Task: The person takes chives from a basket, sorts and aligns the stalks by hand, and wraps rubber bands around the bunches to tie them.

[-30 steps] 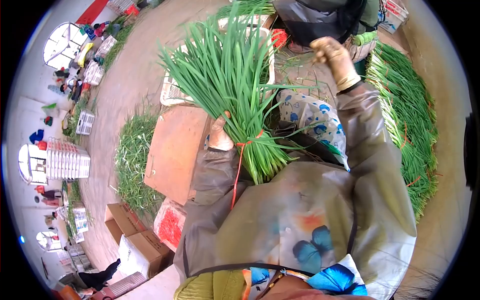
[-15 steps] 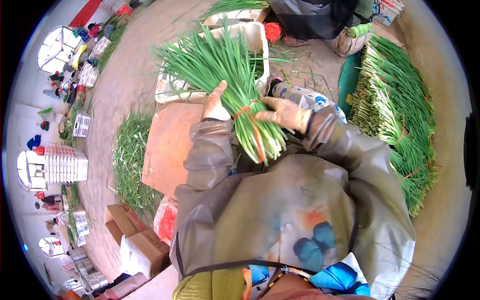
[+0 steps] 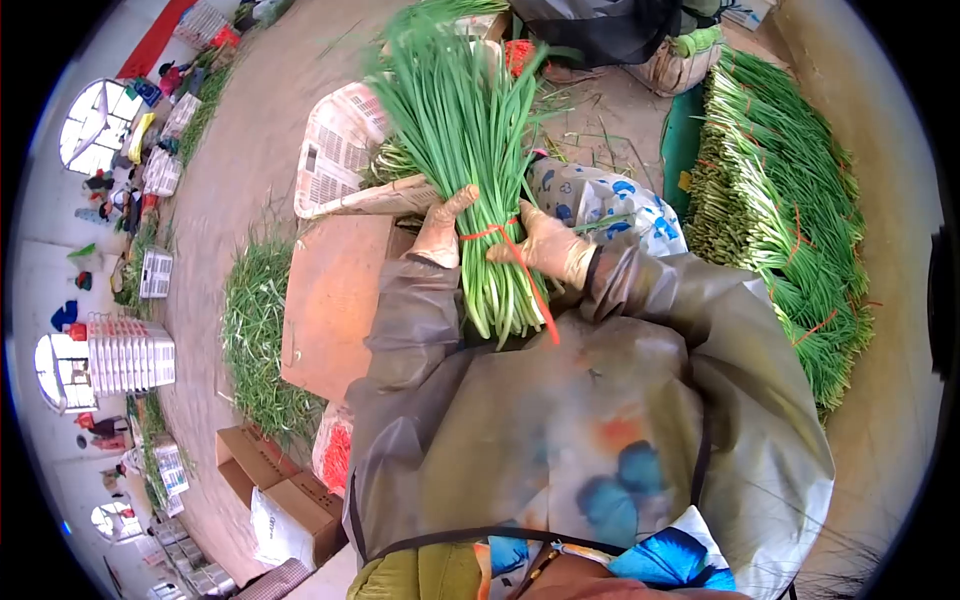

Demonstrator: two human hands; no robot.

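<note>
A thick bunch of long green garlic chives [image 3: 465, 130] stands nearly upright in front of me, leaf tips away and pale stem ends toward my apron. Around its lower part runs a red tie [image 3: 484, 232], with one loose tail hanging past the stems. My left hand [image 3: 442, 228], in a thin glove, wraps the bunch from the left, thumb on the leaves. From the other side my right hand [image 3: 550, 246], also gloved, grips it at the tie. Both palms are hidden behind the stems.
Behind the bunch is a white plastic crate [image 3: 335, 150] with more greens. An orange-brown board [image 3: 335, 300] lies left, beside loose leaves [image 3: 262, 330]. Tied bunches [image 3: 790, 220] are piled along the right wall. Cardboard boxes [image 3: 290, 490] stand lower left; another person's dark clothing [image 3: 600, 30] shows ahead.
The bunch has swung from a leftward slant to nearly upright, and its stem ends have shifted left. Both hands still hold it. The loose red tail now hangs out to the right.
</note>
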